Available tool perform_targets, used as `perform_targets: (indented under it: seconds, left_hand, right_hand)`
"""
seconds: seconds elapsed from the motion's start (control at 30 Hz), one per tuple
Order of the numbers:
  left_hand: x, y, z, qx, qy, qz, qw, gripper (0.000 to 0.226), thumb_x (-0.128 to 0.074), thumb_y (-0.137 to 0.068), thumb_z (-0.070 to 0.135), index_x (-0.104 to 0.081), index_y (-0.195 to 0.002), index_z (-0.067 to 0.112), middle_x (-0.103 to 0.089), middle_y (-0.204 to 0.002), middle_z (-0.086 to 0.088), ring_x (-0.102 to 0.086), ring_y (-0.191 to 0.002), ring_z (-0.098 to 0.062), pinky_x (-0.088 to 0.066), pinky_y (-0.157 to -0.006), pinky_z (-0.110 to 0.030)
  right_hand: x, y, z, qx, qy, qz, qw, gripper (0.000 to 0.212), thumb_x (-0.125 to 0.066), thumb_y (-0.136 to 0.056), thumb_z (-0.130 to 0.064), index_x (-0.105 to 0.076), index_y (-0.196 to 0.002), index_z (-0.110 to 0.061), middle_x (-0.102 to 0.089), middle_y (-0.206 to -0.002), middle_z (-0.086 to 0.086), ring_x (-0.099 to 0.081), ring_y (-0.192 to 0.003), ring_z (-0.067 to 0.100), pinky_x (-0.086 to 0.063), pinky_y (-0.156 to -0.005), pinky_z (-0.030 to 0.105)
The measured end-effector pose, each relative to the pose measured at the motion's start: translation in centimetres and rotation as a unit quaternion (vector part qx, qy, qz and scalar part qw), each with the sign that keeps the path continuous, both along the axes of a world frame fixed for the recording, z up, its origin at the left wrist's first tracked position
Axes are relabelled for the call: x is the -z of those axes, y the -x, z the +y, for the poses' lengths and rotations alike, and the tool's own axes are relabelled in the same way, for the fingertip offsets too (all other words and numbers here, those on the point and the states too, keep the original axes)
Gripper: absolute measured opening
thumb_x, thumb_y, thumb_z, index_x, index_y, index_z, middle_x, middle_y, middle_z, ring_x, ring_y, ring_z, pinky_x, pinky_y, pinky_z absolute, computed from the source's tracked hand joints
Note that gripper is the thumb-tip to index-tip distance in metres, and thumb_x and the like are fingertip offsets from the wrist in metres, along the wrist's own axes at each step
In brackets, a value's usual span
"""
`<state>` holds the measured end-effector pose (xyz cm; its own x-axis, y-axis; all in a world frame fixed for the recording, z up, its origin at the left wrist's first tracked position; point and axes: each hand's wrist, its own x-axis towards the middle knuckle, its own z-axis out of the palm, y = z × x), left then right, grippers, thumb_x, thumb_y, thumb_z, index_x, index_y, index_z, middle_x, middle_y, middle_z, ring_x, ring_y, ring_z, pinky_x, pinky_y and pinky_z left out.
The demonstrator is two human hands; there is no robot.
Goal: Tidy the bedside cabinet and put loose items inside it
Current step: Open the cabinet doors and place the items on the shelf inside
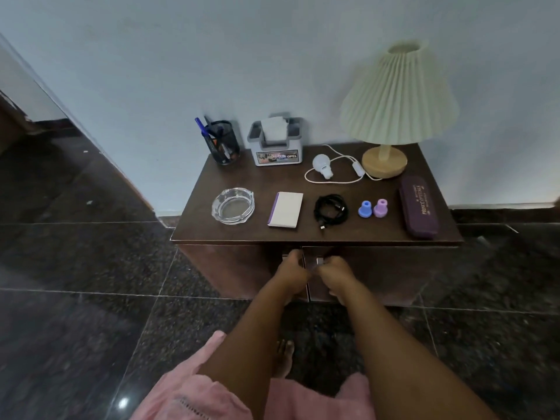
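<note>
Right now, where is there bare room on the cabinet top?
Best: the bare band of dark wooden cabinet top between the clear glass ashtray and white notepad in front and the black mesh pen pot and grey tissue box behind. A narrow strip runs along the front edge. Crowded: back right, around the white bulb, cord and pleated lamp.

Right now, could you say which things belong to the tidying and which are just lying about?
Job: left hand, right hand, door handles, ashtray, notepad, cable, blue cap, purple cap, glasses case, bulb.
Probably just there: lamp, pen pot, tissue box.

Dark tiled floor [75, 268], pale wall [181, 56]
</note>
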<state>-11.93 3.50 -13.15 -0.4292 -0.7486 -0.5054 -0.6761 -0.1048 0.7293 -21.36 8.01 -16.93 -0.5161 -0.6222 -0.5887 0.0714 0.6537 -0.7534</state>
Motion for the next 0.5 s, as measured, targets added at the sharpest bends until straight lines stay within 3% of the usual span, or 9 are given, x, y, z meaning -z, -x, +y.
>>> perform_targets:
  seconds: [0.13, 0.2, 0.27, 0.37, 0.5]
  left_hand:
    - [1.1, -0.8, -0.5, 0.002, 0.008, 0.034, 0.999, 0.053, -0.056, -0.080, -0.003, -0.048, -0.130, 0.014, -0.057, -0.127, -0.016, -0.054, -0.118, -0.031, -0.045, -0.101, -0.043]
    - [1.2, -1.1, -0.5, 0.013, 0.022, 0.035, 0.999, 0.056, -0.051, -0.080, -0.005, -0.048, -0.131, 0.017, -0.052, -0.131, -0.014, -0.051, -0.121, -0.029, -0.043, -0.103, -0.035]
    - [1.0, -1.4, -0.6, 0.032, 0.036, 0.037, 0.998, 0.058, -0.052, -0.081, -0.004, -0.045, -0.134, 0.019, -0.046, -0.136, -0.007, -0.047, -0.122, -0.022, -0.039, -0.096, -0.024]
    - [1.0, -1.8, -1.0, 0.050, 0.040, 0.054, 0.997, 0.062, -0.057, -0.082, 0.001, -0.040, -0.139, 0.019, -0.040, -0.141, -0.006, -0.043, -0.122, -0.017, -0.035, -0.090, -0.020]
    - [1.0, -2.2, -0.6, 0.064, 0.049, 0.066, 0.995, 0.066, -0.051, -0.085, -0.001, -0.033, -0.144, 0.019, -0.036, -0.147, -0.007, -0.037, -0.134, -0.024, -0.035, -0.105, -0.026]
  right_hand:
    - [1.4, -2.6, -1.0, 0.108, 0.034, -0.044, 0.993, 0.031, -0.061, -0.085, -0.028, -0.066, -0.106, -0.005, -0.066, -0.108, 0.019, -0.064, -0.095, 0.034, -0.054, -0.082, 0.039]
    - [2.1, -4.0, -0.9, 0.176, 0.081, -0.082, 0.978, 0.029, -0.063, -0.085, -0.027, -0.064, -0.108, -0.010, -0.066, -0.107, 0.016, -0.065, -0.093, 0.033, -0.056, -0.083, 0.047]
    - [2.6, -4.2, -0.8, 0.215, 0.089, -0.122, 0.965, 0.036, -0.063, -0.082, -0.019, -0.055, -0.117, -0.014, -0.063, -0.112, 0.014, -0.063, -0.095, 0.031, -0.056, -0.077, 0.045]
    - [2.4, -3.6, -0.5, 0.216, 0.058, -0.161, 0.961, 0.039, -0.059, -0.085, -0.030, -0.050, -0.121, -0.016, -0.060, -0.111, 0.010, -0.059, -0.088, 0.024, -0.046, -0.063, 0.031]
    - [2.0, -3.2, 1.3, 0.139, 0.025, -0.130, 0.981, 0.052, -0.056, -0.084, -0.055, -0.048, -0.124, -0.022, -0.057, -0.115, 0.002, -0.060, -0.087, 0.021, -0.043, -0.059, 0.027]
